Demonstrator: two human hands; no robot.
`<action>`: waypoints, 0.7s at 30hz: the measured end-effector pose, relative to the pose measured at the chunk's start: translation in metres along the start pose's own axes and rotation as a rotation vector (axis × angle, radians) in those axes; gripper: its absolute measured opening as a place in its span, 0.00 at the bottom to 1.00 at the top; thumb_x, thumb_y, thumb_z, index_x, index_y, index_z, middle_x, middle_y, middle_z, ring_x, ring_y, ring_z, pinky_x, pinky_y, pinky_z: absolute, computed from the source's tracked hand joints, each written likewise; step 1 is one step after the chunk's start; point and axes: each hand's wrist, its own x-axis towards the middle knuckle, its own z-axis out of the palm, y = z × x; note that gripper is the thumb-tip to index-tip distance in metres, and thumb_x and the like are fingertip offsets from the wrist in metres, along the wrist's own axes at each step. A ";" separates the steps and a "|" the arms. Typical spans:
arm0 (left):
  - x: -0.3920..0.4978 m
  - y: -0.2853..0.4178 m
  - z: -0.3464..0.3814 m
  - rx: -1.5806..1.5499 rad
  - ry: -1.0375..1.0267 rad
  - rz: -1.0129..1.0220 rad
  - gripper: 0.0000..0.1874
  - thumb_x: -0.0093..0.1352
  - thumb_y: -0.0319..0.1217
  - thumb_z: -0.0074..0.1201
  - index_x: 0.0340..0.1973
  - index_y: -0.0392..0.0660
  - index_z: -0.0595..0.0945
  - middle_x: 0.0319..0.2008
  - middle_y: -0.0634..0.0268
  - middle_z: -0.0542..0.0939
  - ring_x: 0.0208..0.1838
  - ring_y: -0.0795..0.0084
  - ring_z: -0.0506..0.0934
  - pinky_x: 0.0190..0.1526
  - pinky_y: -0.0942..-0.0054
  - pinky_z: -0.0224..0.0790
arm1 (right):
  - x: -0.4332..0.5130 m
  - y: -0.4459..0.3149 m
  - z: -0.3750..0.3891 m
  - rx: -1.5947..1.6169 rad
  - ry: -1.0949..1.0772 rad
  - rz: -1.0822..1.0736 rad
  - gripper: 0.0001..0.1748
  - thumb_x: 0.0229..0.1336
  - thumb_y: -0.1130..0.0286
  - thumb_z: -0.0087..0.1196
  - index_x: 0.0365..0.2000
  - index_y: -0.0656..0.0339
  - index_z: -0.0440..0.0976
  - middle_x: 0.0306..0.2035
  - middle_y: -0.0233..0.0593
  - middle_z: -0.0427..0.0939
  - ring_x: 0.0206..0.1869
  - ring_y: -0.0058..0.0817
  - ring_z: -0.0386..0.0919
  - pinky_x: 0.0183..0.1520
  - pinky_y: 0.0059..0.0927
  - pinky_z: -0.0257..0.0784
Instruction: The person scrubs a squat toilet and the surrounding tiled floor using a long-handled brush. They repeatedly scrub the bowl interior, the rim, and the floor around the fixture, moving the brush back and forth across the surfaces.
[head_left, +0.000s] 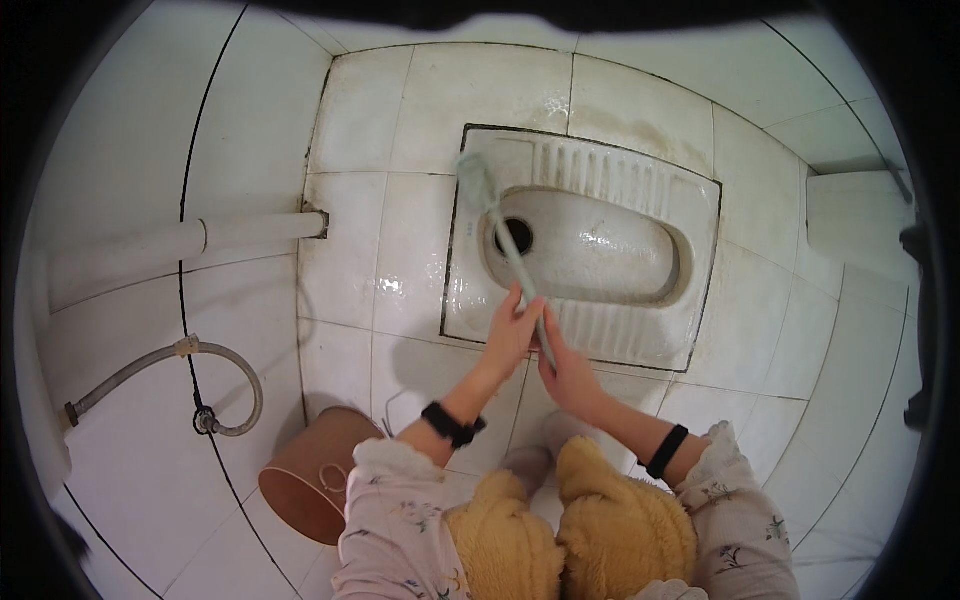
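Observation:
Both my hands grip the pale green handle of a toilet brush (517, 251). My left hand (513, 334) closes on it a little higher up, and my right hand (571, 379) holds it near its lower end. The blurred brush head (475, 180) is over the far left corner of a white ceramic squat toilet (480, 300) set into the floor. Part of the handle passes across the dark drain hole (519, 237). Wet shine shows in the basin (600, 247). I cannot tell whether the brush head touches the ceramic.
A brown bucket (319, 480) with a ring on its side leans at my left. A white pipe (255, 231) and a flexible hose (255, 382) run along the left wall. Wet, stained tiles (345, 247) surround the toilet. A white boxy fixture (855, 217) is at the right wall.

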 end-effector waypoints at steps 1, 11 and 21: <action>-0.014 -0.002 0.000 0.020 0.095 0.046 0.29 0.71 0.35 0.48 0.66 0.45 0.59 0.31 0.66 0.76 0.29 0.78 0.76 0.27 0.75 0.74 | -0.012 -0.007 -0.002 -0.032 -0.094 0.107 0.42 0.58 0.77 0.45 0.68 0.52 0.37 0.29 0.59 0.76 0.28 0.57 0.75 0.31 0.48 0.68; 0.005 -0.006 -0.002 -0.012 -0.031 0.039 0.36 0.70 0.30 0.50 0.68 0.50 0.49 0.39 0.58 0.77 0.35 0.73 0.77 0.30 0.73 0.76 | -0.001 0.006 -0.021 -0.083 -0.143 0.145 0.43 0.58 0.75 0.45 0.68 0.49 0.37 0.24 0.56 0.76 0.27 0.54 0.75 0.30 0.49 0.67; -0.020 -0.034 -0.018 -0.014 -0.097 -0.002 0.42 0.67 0.23 0.51 0.68 0.57 0.41 0.37 0.60 0.76 0.34 0.72 0.76 0.28 0.73 0.73 | -0.054 0.021 -0.021 -0.200 -0.272 0.158 0.44 0.56 0.75 0.45 0.68 0.47 0.36 0.21 0.55 0.74 0.26 0.55 0.73 0.29 0.51 0.66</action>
